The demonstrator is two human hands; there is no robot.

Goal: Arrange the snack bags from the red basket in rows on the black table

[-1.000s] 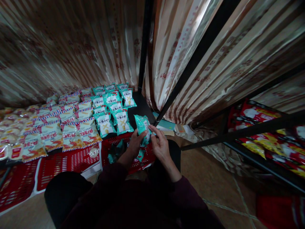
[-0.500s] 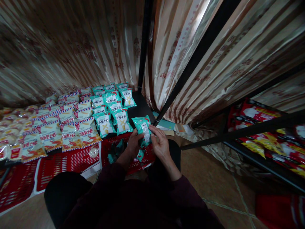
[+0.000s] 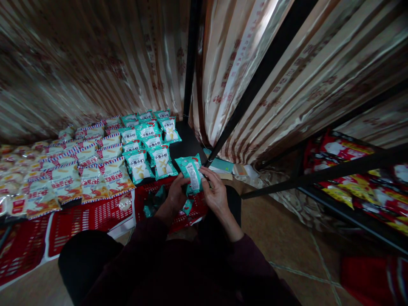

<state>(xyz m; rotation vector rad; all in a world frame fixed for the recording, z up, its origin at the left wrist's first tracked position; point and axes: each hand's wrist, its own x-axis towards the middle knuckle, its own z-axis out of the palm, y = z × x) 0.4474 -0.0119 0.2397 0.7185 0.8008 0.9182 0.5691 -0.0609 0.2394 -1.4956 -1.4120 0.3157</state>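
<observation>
Between my two hands is a small teal snack bag, its printed back turned up towards me. My left hand grips its lower left side, while my right hand closes on its right edge. Just left of it, rows of matching teal and white snack bags stand on the black shelf. Under my hands a red basket holds more teal bags, partly hidden by my left forearm.
Cream snack bags with striped edges fill the shelf further left, above more red baskets. Black posts rise before patterned curtains. Books lie behind the post. Red and yellow bags sit on another shelf at right.
The teal bag stays in both hands, tilted very slightly differently. The view has shifted a little; the rows on the shelf look the same.
</observation>
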